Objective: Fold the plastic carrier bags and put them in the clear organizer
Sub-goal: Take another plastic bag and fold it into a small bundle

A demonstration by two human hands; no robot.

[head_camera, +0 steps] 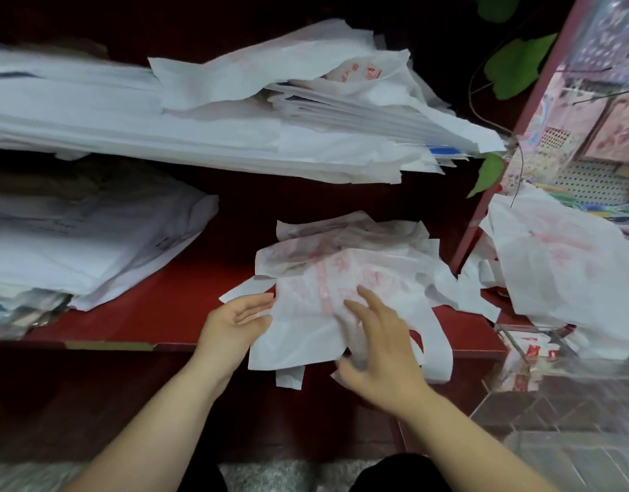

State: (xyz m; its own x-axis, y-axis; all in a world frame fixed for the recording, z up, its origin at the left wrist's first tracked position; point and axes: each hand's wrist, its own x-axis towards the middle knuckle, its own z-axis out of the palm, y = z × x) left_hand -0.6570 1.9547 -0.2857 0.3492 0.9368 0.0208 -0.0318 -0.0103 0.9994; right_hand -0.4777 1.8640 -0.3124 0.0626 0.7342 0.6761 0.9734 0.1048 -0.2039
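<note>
Top carrier bag [306,324] lies centre frame on the red counter [157,310], on a small pile. Left hand [240,317] is flat against its left edge. Right hand [373,346] is spread wide, pressing its middle; neither grip is closed. Handles trail right, toward the clear organizer [529,328] at lower right, nearer the right hand.

DISPLAY CORNER | we look down on a red shelf [171,314] | green leaves [519,65] on a thin stem above its right end | a red upright [480,225] at its right edge | a perforated rack [589,179] of colourful packets beyond that edge | speckled grey floor [270,474] below its front
</note>
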